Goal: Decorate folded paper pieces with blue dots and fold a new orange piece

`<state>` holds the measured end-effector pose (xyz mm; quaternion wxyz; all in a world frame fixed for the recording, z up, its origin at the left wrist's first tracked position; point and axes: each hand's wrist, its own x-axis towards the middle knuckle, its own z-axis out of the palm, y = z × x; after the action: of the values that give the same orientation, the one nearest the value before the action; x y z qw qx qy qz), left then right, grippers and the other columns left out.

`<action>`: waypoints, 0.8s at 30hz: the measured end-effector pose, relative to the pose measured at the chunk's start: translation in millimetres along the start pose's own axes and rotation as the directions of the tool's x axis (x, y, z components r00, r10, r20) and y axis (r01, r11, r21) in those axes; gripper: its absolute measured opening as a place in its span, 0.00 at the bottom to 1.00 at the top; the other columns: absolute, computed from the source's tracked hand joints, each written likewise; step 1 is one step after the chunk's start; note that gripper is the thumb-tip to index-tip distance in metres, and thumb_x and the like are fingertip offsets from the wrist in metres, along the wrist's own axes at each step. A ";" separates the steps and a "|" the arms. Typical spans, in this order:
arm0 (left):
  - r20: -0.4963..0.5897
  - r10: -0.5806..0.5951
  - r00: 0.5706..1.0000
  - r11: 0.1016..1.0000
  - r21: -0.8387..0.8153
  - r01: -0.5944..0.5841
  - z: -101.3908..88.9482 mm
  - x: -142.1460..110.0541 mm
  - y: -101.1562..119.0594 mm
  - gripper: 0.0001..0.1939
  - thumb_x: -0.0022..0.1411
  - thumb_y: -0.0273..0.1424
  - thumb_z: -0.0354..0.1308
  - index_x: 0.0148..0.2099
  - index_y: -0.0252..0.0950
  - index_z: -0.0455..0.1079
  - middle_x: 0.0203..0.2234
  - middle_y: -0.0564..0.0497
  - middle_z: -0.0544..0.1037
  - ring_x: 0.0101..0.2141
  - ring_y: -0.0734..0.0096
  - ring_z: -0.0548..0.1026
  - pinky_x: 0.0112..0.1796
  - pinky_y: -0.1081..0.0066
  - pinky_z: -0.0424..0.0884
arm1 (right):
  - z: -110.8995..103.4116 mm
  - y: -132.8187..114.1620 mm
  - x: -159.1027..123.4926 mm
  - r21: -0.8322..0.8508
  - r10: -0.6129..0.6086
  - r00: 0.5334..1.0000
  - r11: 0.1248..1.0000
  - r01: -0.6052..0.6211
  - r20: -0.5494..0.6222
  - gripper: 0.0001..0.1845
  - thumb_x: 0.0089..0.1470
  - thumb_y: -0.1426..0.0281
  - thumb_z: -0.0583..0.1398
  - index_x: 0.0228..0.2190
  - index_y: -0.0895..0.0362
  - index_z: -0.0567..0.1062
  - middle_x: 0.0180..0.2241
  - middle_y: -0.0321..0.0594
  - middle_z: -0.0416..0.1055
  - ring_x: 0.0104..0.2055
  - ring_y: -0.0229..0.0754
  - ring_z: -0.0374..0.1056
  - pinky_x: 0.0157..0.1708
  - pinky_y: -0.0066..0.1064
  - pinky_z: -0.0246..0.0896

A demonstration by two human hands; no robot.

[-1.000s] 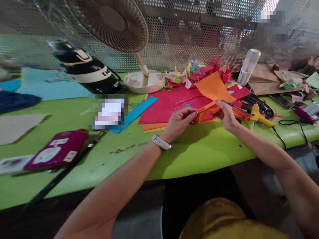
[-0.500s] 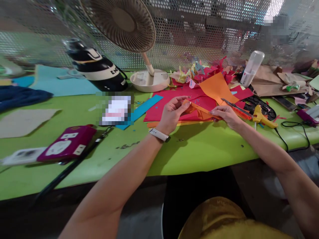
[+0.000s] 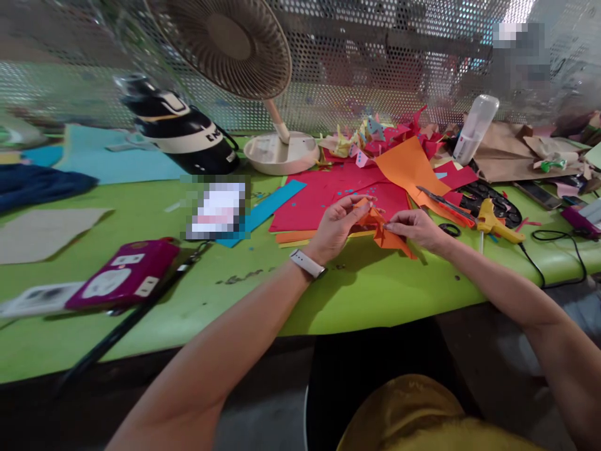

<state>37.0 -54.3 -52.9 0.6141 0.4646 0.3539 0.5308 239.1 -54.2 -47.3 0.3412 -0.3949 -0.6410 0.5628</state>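
A folded piece of orange paper (image 3: 385, 238) hangs between my two hands, above the front edge of the paper stack. My left hand (image 3: 339, 227) pinches its left end between thumb and fingers. From the other side, my right hand (image 3: 413, 227) grips it near the middle with the fingertips. Its lower right part sticks out as a pointed flap. Red sheets (image 3: 319, 197) lie behind the hands, strewn with small blue bits. To the right of them rest a larger orange sheet (image 3: 413, 166) and a pair of scissors (image 3: 446, 205).
A yellow glue gun (image 3: 493, 220) with a black cord lies on the green table (image 3: 375, 300), right of my hands. Colourful folded paper pieces (image 3: 375, 134) are heaped behind. Leftward are a blue strip (image 3: 267, 210), a phone (image 3: 218, 210), a purple power strip (image 3: 124, 272), a bottle (image 3: 188, 134) and a fan (image 3: 282, 153).
The orange paper has turned from a long strip stretched between the hands into a more bunched shape with a flap pointing down right. Both hands have come closer together, my right hand shifting left.
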 end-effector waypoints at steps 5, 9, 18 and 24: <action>0.059 -0.057 0.997 0.995 -0.082 0.062 0.1 0.2 3.8 0.22 0.49 0.37 0.68 0.47 0.40 0.75 0.36 0.51 0.81 0.36 0.65 0.80 0.35 0.67 0.78 | 2.3 0.0 -0.9 0.001 -0.019 0.999 1.000 0.019 -0.049 0.16 0.46 0.57 0.68 0.26 0.58 0.77 0.22 0.33 0.70 0.23 0.31 0.61 0.22 0.25 0.54; 0.017 -0.019 1.000 1.000 -0.002 0.019 -0.4 0.6 -1.9 0.19 0.50 0.38 0.70 0.44 0.39 0.76 0.33 0.52 0.81 0.34 0.68 0.80 0.36 0.68 0.77 | 5.0 1.8 -1.0 0.018 -0.012 0.999 1.000 0.012 -0.040 0.16 0.46 0.57 0.68 0.26 0.58 0.77 0.22 0.33 0.71 0.23 0.31 0.62 0.23 0.25 0.57; -0.099 -0.027 0.995 0.999 -0.046 0.022 0.3 2.4 -3.9 0.16 0.50 0.42 0.71 0.38 0.38 0.77 0.32 0.50 0.83 0.33 0.65 0.81 0.33 0.68 0.77 | 6.1 2.0 -3.1 -0.021 -0.046 0.998 0.999 0.047 0.041 0.18 0.48 0.55 0.68 0.24 0.58 0.77 0.19 0.31 0.66 0.21 0.30 0.58 0.21 0.25 0.54; -0.037 -0.107 0.994 0.992 -0.076 0.104 1.4 -0.7 -2.9 0.18 0.47 0.43 0.73 0.35 0.37 0.77 0.29 0.52 0.82 0.27 0.72 0.78 0.30 0.72 0.74 | 6.6 3.7 -2.3 -0.035 -0.082 0.995 0.996 0.080 -0.051 0.18 0.48 0.54 0.67 0.25 0.58 0.77 0.20 0.31 0.66 0.21 0.30 0.57 0.20 0.25 0.51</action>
<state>39.1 -55.2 -55.2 0.6508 0.4112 0.3706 0.5198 234.7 -59.0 -51.8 0.3739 -0.3889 -0.6564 0.5273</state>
